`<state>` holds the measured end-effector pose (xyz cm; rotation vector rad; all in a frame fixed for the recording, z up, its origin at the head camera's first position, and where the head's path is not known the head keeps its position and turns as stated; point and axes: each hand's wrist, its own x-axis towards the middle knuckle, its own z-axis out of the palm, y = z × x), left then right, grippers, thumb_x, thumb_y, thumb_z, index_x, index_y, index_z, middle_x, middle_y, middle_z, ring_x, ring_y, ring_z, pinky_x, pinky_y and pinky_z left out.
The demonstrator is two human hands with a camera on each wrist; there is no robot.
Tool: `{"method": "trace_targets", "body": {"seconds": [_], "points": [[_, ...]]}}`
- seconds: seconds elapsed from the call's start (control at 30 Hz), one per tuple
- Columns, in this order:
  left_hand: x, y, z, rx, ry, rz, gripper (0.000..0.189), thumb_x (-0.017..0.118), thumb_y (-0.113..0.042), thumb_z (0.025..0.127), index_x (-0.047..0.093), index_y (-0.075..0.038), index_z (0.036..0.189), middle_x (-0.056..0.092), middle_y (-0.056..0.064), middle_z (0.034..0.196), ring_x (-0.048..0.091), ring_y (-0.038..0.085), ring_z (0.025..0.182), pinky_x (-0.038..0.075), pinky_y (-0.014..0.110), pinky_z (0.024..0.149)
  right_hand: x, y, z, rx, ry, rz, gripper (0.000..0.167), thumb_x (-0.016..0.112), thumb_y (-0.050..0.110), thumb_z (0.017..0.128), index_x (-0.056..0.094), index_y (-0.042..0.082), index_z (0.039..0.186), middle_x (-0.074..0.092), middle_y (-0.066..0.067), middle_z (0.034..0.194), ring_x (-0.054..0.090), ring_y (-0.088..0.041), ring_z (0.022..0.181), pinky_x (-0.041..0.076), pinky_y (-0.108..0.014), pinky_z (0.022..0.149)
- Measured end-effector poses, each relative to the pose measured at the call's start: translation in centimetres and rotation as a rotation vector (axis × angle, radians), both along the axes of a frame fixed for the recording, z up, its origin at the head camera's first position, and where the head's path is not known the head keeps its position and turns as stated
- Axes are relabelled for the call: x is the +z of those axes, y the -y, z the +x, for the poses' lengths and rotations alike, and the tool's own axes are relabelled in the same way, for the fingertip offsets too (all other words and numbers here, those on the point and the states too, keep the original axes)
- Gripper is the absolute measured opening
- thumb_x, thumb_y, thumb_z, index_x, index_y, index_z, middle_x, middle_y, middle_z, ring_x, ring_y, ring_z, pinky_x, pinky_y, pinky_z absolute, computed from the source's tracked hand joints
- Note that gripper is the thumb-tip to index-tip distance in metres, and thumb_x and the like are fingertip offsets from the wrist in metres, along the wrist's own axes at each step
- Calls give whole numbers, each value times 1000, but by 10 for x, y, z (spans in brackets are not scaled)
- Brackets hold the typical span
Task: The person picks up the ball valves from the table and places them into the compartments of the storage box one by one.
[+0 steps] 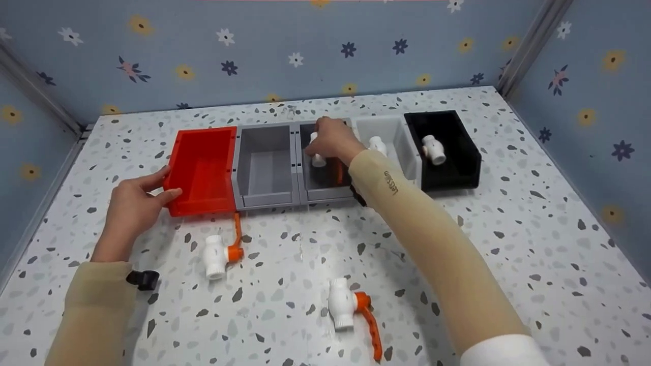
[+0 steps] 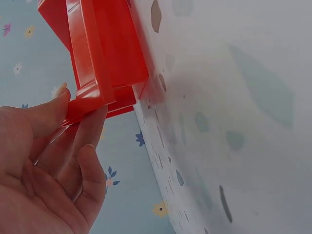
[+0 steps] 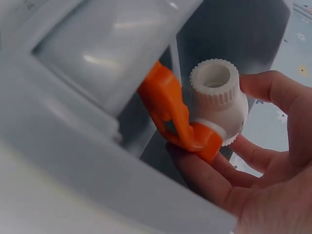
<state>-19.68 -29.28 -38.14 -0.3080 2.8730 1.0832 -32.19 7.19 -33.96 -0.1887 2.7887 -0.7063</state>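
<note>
Head view: R hand grips valve in R grey bin, ctr of frame, L hand pinches red bin, mid-left; valve prob. light, stiff, best held by body.

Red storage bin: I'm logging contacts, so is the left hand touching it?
Touching. The left wrist view shows the left hand pinching the red storage bin by its rim.

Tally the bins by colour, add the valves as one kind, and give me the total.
Red bins: 1
Grey bins: 2
White bins: 1
Black bins: 1
Valves: 5 (2 on the table, 1 in the right hand, 1 in the white bin, 1 in the black bin)
Total: 10
</note>
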Motion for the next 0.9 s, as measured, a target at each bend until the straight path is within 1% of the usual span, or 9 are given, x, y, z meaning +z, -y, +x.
{"method": "trace_targets", "body": {"seconds": [0.2, 0.3, 0.33, 0.4, 0.5, 0.57, 0.6, 0.7, 0.9], "points": [[1, 2, 2, 17, 12, 13, 68, 68, -36, 95, 33, -31, 153, 46, 16, 150, 46, 32, 115, 48, 26, 69, -2, 5, -1, 3, 38, 40, 61, 73, 29, 87, 51, 6, 139, 58, -9, 131, 58, -23, 110, 49, -38, 95], [3, 3, 2, 24, 27, 26, 69, 69, -37, 95, 32, -32, 153, 44, 15, 152, 44, 35, 120, 49, 26, 71, -2, 8, -2, -3, 69, 43, 59, 72, 29, 89, 50, 6, 139, 58, -10, 131, 58, -22, 109, 49, -38, 95], [3, 3, 2, 23, 30, 28, 70, 69, -36, 94, 31, -32, 153, 43, 15, 152, 43, 36, 122, 49, 26, 72, -3, 8, -2, -5, 80, 46, 57, 71, 28, 89, 51, 6, 137, 59, -9, 129, 58, -22, 108, 49, -38, 95], [4, 3, 2, 19, 34, 31, 71, 69, -36, 94, 31, -32, 153, 42, 15, 154, 42, 38, 128, 50, 27, 76, -3, 8, -4, 1, 109, 50, 43, 70, 26, 90, 58, 5, 126, 66, -8, 120, 64, -21, 101, 51, -36, 89], [4, 2, 1, 17, 40, 34, 71, 70, -35, 94, 30, -31, 153, 40, 15, 154, 41, 39, 131, 51, 30, 80, -4, 7, -5, 21, 148, 63, 27, 68, 24, 91, 67, 4, 109, 74, -7, 103, 69, -20, 90, 53, -33, 79], [4, 1, 0, 16, 44, 32, 72, 70, -35, 94, 30, -31, 153, 40, 16, 155, 41, 40, 131, 51, 31, 81, -3, 6, -5, 39, 164, 73, 20, 66, 23, 92, 72, 5, 100, 75, -8, 95, 70, -21, 84, 53, -32, 74], [4, 1, 0, 18, 47, 32, 72, 70, -36, 94, 30, -31, 153, 40, 16, 155, 41, 39, 130, 51, 31, 81, -3, 6, -5, 44, 162, 84, 20, 66, 23, 92, 73, 5, 98, 75, -8, 96, 69, -21, 84, 53, -32, 72], [3, 1, 0, 19, 51, 34, 72, 70, -36, 94, 30, -32, 153, 40, 16, 155, 41, 39, 130, 51, 30, 80, 0, 6, -3, 52, 160, 108, 21, 65, 23, 94, 73, 5, 100, 73, -9, 101, 67, -21, 85, 51, -31, 71], [0, 0, 0, 17, 53, 44, 72, 70, -36, 94, 30, -32, 153, 41, 15, 154, 41, 39, 130, 50, 26, 77, 3, 7, -2, 54, 152, 176, 17, 64, 19, 92, 71, 5, 99, 69, -8, 99, 63, -21, 82, 51, -30, 67]]}}
